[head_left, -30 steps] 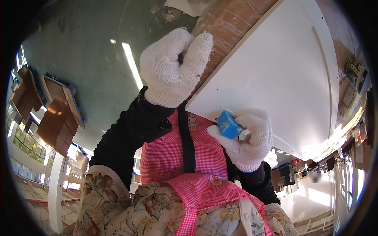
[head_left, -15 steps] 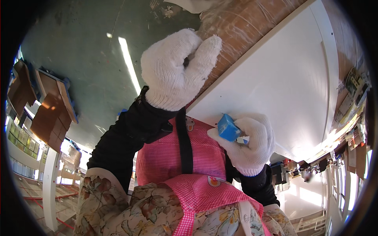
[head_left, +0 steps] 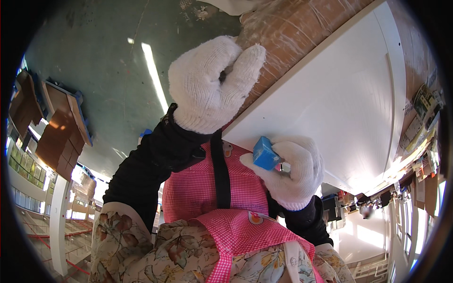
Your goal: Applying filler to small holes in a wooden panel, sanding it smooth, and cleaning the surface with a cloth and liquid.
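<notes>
My right hand (head_left: 297,165), in a white knitted glove, is closed around a small blue block (head_left: 265,153) with pale scuffs on its faces. The thumb side grips one end while the rest sticks out to the left. This hand is at the near edge of a large white panel (head_left: 325,94). Farther up and left is my left hand (head_left: 207,85), also gloved in white, with its fingers curled and the thumb lying close to them. A small dark gap shows between thumb and fingers; whatever it holds, if anything, is hidden.
Under the panel lies a brown wrapped stack (head_left: 283,37) with clear film over it. Green floor (head_left: 104,61) spreads to the left, with brown cartons (head_left: 61,141) on it. A white post (head_left: 60,221) stands at lower left. Assorted goods (head_left: 424,113) line the far right.
My right hand has shifted slightly left with the blue block, which is turned a little. My left hand has barely moved.
</notes>
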`<state>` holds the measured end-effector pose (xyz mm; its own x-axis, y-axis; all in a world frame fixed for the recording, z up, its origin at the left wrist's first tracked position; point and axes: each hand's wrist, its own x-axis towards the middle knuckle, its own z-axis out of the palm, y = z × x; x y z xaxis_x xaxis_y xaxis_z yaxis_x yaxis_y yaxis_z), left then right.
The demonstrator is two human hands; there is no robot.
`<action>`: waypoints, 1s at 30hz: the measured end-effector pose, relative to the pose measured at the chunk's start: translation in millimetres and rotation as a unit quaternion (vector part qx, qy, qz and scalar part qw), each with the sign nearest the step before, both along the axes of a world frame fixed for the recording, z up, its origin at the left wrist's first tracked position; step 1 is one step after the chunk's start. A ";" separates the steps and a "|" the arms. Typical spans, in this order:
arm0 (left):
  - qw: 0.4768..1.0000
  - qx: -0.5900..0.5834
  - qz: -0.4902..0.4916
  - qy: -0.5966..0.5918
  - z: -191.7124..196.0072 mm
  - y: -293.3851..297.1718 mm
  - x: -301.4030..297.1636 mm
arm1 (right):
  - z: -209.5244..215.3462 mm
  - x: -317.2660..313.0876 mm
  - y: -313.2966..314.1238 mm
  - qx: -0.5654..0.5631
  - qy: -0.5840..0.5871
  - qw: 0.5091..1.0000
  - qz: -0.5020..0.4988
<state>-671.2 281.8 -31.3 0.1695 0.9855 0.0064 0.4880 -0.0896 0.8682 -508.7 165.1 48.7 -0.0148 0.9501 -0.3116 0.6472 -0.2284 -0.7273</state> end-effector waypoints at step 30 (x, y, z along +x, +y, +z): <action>1.000 -0.013 -0.002 -0.013 0.4 0.0 -0.8 | -1.2 3.7 -4.4 0.048 0.032 0.997 -0.043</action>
<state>-672.0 281.8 -30.8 0.1733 0.9847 -0.0151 0.4641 -0.0681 0.8832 -505.0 160.7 47.5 0.0513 0.9741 -0.2200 0.5791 -0.2085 -0.7881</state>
